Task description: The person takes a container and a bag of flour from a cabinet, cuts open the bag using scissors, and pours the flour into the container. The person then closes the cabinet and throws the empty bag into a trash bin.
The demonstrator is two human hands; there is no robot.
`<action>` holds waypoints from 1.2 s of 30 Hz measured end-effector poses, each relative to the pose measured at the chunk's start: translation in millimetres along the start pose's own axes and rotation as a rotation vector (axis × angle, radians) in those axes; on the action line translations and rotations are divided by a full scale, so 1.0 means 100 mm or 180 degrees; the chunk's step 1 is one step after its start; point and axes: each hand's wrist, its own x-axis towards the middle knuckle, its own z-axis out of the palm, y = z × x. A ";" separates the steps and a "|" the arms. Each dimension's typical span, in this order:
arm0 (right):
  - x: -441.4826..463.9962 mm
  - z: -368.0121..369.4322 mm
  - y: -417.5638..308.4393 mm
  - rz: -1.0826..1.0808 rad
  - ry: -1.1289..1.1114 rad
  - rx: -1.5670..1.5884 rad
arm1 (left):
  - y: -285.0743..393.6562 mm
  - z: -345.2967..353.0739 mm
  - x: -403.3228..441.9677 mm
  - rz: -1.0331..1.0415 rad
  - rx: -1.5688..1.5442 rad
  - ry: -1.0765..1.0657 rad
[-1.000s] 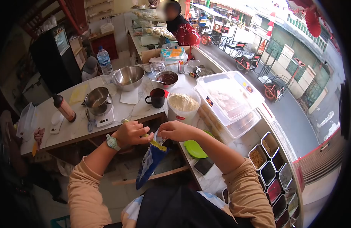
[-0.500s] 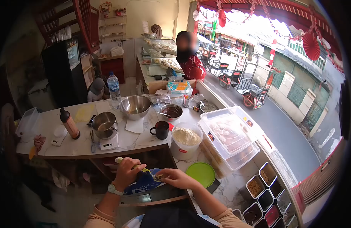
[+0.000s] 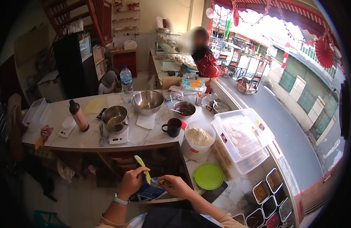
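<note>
My left hand (image 3: 132, 184) grips a blue packet of flour (image 3: 149, 193) with white lettering, held upright in front of me below the counter's edge. A yellow-green strip (image 3: 142, 164) sticks up above the left fingers, seemingly the packet's top edge. My right hand (image 3: 176, 186) is at the packet's upper right side, its fingers pinched against the edge; the fingertips are partly hidden. Nearest to the right hand on the counter lies a green round lid (image 3: 208, 176). Behind it stands a white bucket (image 3: 195, 149) heaped with flour (image 3: 198, 135).
On the counter (image 3: 88, 137) are a steel bowl on a scale (image 3: 118, 140), another steel bowl (image 3: 147, 102), a dark mug (image 3: 172, 127), a brown bottle (image 3: 79, 116) and a chocolate-coloured bowl (image 3: 184, 109). Clear plastic boxes (image 3: 240, 133) and topping containers (image 3: 269, 207) stand at right. Two people are beyond.
The view has shifted, so the counter sits further right and slightly lower. My left hand has tilted the packet more upright, and its yellow-green strip now points up. The right hand stays at its edge.
</note>
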 end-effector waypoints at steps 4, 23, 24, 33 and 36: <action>0.03 0.02 0.02 -0.0206 0.0042 -0.0298 | 0.11 0.00 -0.10 -0.0228 -0.0552 0.0118; -0.15 0.06 0.03 -0.0409 0.0469 -0.0524 | 0.17 0.79 -0.24 -0.0485 -0.1735 0.0811; -0.17 0.06 0.03 -0.0437 0.0531 -0.0517 | 0.18 0.82 -0.24 -0.0544 -0.1844 0.0871; -0.31 -0.08 -0.06 -0.0310 0.1544 -0.0137 | 0.15 0.90 -0.14 -0.0296 -0.1616 0.0915; -0.30 -0.21 -0.12 -0.0252 0.1967 -0.1324 | 0.16 0.89 -0.14 -0.0124 -0.1421 0.0712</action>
